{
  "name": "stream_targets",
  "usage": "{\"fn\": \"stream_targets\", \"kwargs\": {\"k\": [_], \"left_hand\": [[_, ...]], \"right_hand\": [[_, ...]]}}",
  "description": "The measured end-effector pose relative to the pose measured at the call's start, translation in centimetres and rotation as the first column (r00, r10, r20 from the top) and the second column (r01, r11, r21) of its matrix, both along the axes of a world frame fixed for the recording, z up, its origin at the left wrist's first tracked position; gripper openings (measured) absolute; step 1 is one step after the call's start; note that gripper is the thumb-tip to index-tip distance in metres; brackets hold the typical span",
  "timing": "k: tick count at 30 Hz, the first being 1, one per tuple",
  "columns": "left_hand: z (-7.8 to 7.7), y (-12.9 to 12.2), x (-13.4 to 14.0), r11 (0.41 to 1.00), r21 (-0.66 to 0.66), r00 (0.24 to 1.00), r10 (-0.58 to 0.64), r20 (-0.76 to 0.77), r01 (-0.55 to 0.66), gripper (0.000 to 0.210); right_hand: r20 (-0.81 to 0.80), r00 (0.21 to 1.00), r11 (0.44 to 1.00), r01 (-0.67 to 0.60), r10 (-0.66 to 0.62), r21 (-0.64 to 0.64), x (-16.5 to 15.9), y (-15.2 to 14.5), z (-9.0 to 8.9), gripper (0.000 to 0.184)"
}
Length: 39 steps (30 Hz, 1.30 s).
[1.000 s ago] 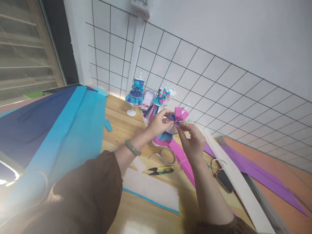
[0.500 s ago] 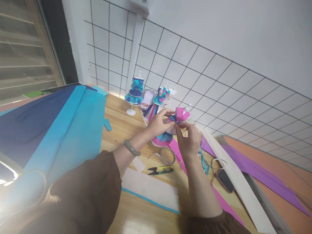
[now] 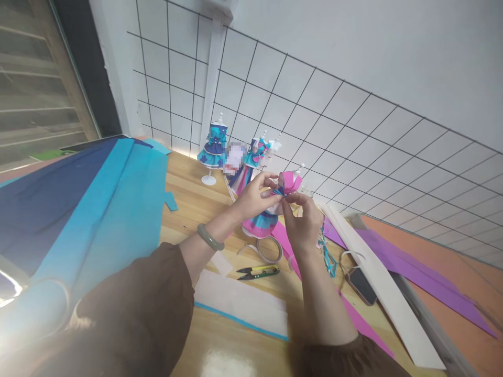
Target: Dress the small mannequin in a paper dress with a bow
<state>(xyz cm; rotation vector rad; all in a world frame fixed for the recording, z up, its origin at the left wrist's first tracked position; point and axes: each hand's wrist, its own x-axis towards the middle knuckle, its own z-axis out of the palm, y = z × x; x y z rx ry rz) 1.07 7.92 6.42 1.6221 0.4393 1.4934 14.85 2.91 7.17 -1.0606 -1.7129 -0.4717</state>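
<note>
A miniature dress with a pink top and a blue-and-pink skirt is on a small white dress form in the middle of the head view. At its waist is a gathered blue bow. My left hand comes from the left, thumb and fingers closed around the bow. From the right, my right hand pinches at the waist beside it; its fingertips hide what they hold. Below the skirt lie a roll of tape and yellow-and-green thread snips.
Two more dressed forms, one with a blue dress, stand behind. Blue sheets cover the left side. A white strip edged in blue lies in front. At right are a phone, a long white strip and purple material.
The whole view has shifted slightly. Both hands stay at the dress's waist, and the blue bow looks more bunched between the fingers.
</note>
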Motion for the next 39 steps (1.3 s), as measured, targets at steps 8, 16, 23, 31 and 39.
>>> {"fn": "stream_targets", "kwargs": {"k": [8,16,23,31,39], "left_hand": [[0.1,-0.1,-0.1,0.998,0.027,0.998,0.061,-0.024,-0.06,0.055],[0.2,-0.5,0.1,0.994,0.084,0.995,0.074,-0.062,-0.069,0.044],[0.3,-0.8,0.2,0.991,0.086,0.991,0.107,-0.081,-0.1,0.041],[0.5,-0.7,0.2,0.996,0.059,0.994,0.077,-0.082,-0.072,0.043],[0.5,-0.5,0.2,0.991,0.08,0.989,0.113,-0.099,-0.105,0.044]], "right_hand": [[0.021,1.0,1.0,-0.006,0.006,-0.003,-0.4,-0.3,0.1,0.007],[-0.016,1.0,1.0,0.009,-0.01,-0.018,-0.1,-0.2,0.5,0.007],[-0.03,1.0,0.999,0.01,-0.011,-0.049,0.2,-0.5,0.7,0.013],[-0.034,0.999,0.996,-0.032,0.029,-0.086,0.4,-0.4,0.8,0.011],[-0.063,0.995,0.988,-0.08,0.072,-0.132,0.5,-0.4,1.0,0.013]]}}
